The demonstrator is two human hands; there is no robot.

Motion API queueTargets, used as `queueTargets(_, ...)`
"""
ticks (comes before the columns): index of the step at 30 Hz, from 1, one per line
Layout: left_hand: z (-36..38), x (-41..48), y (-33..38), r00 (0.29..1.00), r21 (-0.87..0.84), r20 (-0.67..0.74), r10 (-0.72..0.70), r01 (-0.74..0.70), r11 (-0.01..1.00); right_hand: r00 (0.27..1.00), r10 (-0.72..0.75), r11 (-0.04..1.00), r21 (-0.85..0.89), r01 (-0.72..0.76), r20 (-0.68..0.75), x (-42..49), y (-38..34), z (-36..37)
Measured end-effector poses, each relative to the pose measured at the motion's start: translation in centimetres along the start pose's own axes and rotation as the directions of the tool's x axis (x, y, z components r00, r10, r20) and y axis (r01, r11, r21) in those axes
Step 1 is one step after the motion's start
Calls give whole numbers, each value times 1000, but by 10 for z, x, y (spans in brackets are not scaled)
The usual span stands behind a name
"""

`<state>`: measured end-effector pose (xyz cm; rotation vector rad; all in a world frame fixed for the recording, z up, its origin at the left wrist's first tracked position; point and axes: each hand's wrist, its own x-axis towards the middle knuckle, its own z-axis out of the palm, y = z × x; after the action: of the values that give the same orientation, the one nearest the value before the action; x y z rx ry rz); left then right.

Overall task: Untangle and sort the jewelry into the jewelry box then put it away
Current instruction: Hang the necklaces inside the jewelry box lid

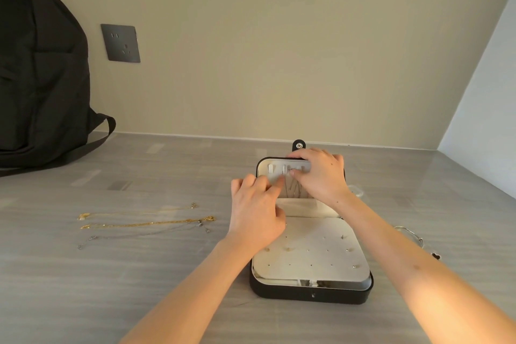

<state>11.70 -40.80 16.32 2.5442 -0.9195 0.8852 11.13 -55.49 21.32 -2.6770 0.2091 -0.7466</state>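
A black jewelry box [310, 294] with a cream lining lies open on the grey table. Its raised lid holds a row of small white hooks [270, 169]. A thin silver chain [293, 190] hangs inside the lid. My right hand [321, 173] grips the lid's top edge, its thumb at the chain's end by a hook. My left hand [257, 209] pinches near the chain lower down in the lid. A cream earring panel [310, 254] with small studs covers the box's base. Two gold chains [145, 219] and a silver chain [139, 234] lie stretched out to the left.
A black backpack [39, 70] leans against the wall at the far left, its strap on the table. A grey wall socket [120, 42] is beside it. A silver bangle [410, 233] and a small dark charm [436, 255] lie right of the box.
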Motion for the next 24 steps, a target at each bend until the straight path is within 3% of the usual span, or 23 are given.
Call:
queueTargets(6, 2, 0, 0, 1000, -6, 27, -9, 9, 1000, 997, 8, 999, -41, -5, 77, 0, 1, -1)
queueTargets(11, 3, 0, -3, 999, -85, -31, -37, 35, 996, 996, -6, 999, -34, 9, 87, 1, 3, -1)
queueTargets(15, -2, -1, -6, 995, -166, 6, -103, 103, 981, 995, 9, 1000, 17, -11, 104, 0, 4, -3)
queueTargets(21, -16, -13, -11, 972, -355, 107, -209, 234, 905, 968, 86, 996, -47, -77, 235, 4, 4, 9)
queueTargets(24, -32, -30, -39, 955, -324, 91, -283, 297, 898, 959, 107, 994, -63, -94, 261, 4, 4, 11)
